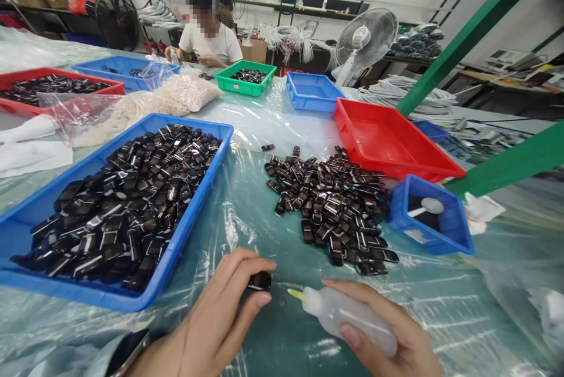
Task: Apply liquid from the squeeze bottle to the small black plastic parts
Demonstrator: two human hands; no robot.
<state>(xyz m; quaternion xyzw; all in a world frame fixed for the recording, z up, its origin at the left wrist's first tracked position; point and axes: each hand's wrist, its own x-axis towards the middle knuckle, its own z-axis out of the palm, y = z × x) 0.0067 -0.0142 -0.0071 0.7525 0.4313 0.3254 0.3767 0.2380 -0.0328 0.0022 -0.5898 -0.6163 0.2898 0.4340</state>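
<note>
Between the thumb and fingers of my left hand (pixel 229 300) is a small black part (pixel 260 280). My right hand (pixel 388 324) is wrapped round a translucent squeeze bottle (pixel 348 313), whose yellowish tip points left toward the black part without touching it. Beyond my hands a loose pile of black parts (pixel 330 195) lies on the green table (pixel 247 212). At the left, a large blue tray (pixel 183 233) is full of similar black parts.
A small blue bin (pixel 429 243) with a white scoop stands at the right, before an empty red tray (pixel 388 139). Farther back are a blue tray (pixel 315 95), a green tray (pixel 240 87) and a bag of beige pieces (pixel 185 93). A person sits across the table. Green posts slant at the right.
</note>
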